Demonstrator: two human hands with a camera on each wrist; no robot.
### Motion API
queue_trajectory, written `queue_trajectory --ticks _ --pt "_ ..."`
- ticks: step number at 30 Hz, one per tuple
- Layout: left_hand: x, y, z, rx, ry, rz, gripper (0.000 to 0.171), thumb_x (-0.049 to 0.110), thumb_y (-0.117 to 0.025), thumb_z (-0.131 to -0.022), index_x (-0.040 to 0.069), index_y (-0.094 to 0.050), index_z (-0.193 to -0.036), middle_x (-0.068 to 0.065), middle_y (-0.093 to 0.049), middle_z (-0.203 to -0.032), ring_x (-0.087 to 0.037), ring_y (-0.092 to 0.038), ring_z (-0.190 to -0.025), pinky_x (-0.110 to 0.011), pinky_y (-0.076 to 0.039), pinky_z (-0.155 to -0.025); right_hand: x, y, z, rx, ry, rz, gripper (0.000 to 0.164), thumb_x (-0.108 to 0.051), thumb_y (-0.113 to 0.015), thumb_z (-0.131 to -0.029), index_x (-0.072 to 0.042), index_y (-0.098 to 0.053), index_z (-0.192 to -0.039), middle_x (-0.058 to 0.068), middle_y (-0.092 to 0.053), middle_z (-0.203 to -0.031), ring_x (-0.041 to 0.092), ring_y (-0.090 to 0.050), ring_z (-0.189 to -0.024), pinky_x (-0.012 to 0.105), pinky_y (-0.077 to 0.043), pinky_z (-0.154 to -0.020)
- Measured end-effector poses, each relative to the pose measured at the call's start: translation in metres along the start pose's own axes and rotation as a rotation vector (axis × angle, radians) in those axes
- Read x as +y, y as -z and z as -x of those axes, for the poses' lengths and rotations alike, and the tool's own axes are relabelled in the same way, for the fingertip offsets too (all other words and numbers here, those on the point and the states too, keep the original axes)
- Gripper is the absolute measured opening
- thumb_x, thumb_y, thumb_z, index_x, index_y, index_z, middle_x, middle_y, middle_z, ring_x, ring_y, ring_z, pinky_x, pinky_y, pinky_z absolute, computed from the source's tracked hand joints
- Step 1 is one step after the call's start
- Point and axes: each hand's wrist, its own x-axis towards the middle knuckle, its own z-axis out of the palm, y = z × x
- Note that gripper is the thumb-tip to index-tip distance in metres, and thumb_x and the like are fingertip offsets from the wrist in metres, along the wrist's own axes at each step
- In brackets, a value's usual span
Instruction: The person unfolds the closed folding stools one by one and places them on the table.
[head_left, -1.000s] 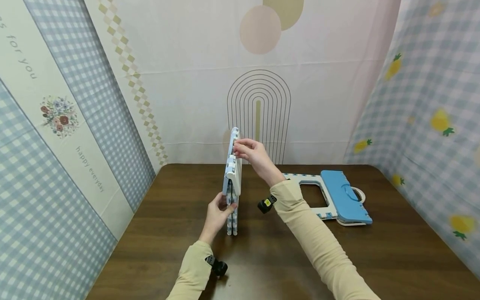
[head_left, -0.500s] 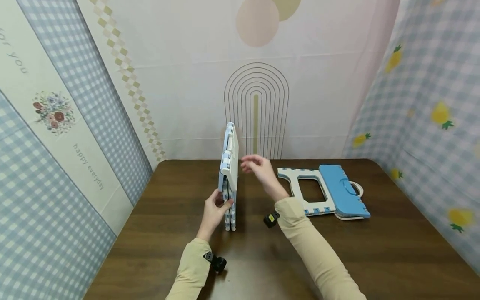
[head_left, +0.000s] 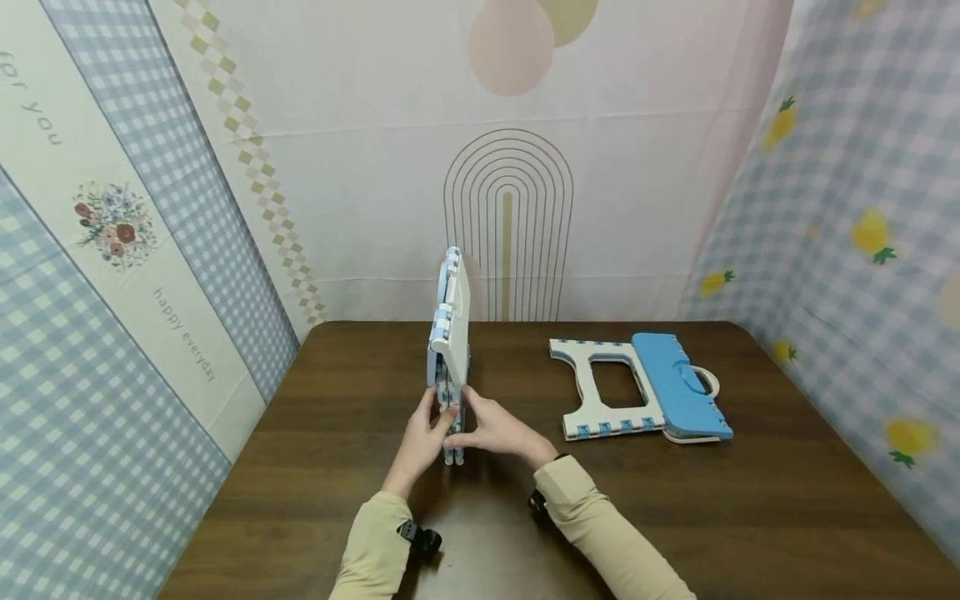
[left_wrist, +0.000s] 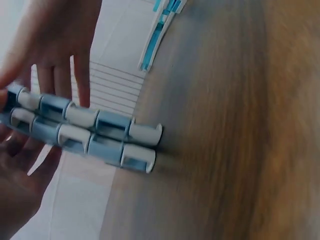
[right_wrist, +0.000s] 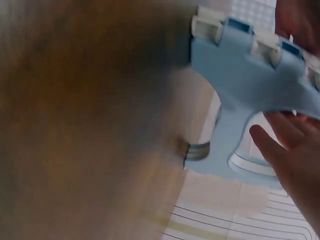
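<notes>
Two items, folding seemingly done: upright stool [head_left: 458,325], pinched in your left hand [head_left: 417,435], not yet released; your right hand [head_left: 498,427] touching, closure unclear; flat stool [head_left: 663,387] right of upright stool.

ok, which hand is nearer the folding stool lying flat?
Right. The right hand is at the upright stool, left of the flat stool and apart from it; the left hand holds the upright stool, farther left.
</notes>
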Motion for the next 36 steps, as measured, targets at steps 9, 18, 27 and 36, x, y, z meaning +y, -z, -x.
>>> queue_trajectory --ticks 9,18,27,36 --pt "-0.015 0.010 0.007 -0.113 -0.021 -0.004 0.046 0.019 -0.052 -0.100 0.003 -0.042 -0.143 -0.023 -0.057 -0.132 -0.038 -0.053 -0.127 -0.048 -0.047 -0.102 0.009 -0.009 -0.001 0.152 0.068 0.072 0.054 -0.025 -0.070 -0.090 -0.002 -0.051 -0.135 0.018 -0.064 -0.127 0.030 -0.061 -0.120 0.048 -0.051 -0.097" --pt "0.005 0.022 0.000 -0.123 -0.024 -0.081 0.047 0.015 -0.055 -0.098 0.002 -0.044 -0.142 -0.025 -0.059 -0.131 -0.039 -0.059 -0.120 -0.048 -0.051 -0.097 0.011 -0.004 -0.001 0.177 0.042 0.039 0.049 -0.021 -0.068 -0.091 -0.004 -0.052 -0.134 0.015 -0.063 -0.129 0.026 -0.060 -0.122 0.046 -0.051 -0.098" --pt "-0.002 0.035 -0.004 -0.083 -0.039 -0.178 0.045 0.012 -0.057 -0.097 0.004 -0.047 -0.140 -0.023 -0.063 -0.127 -0.035 -0.065 -0.110 -0.047 -0.054 -0.092 0.013 0.002 -0.001 0.170 0.040 0.014 0.049 -0.017 -0.067 -0.091 -0.003 -0.051 -0.135 0.017 -0.064 -0.128 0.027 -0.062 -0.118 0.049 -0.051 -0.097" --pt "-0.006 0.039 0.002 -0.112 -0.071 -0.262 0.046 0.014 -0.056 -0.098 -0.001 -0.044 -0.140 -0.026 -0.056 -0.134 -0.040 -0.057 -0.122 -0.053 -0.049 -0.098 0.022 0.004 0.014 0.190 -0.007 0.006 0.047 -0.015 -0.065 -0.090 -0.002 -0.052 -0.133 0.018 -0.064 -0.126 0.030 -0.064 -0.113 0.052 -0.051 -0.095"
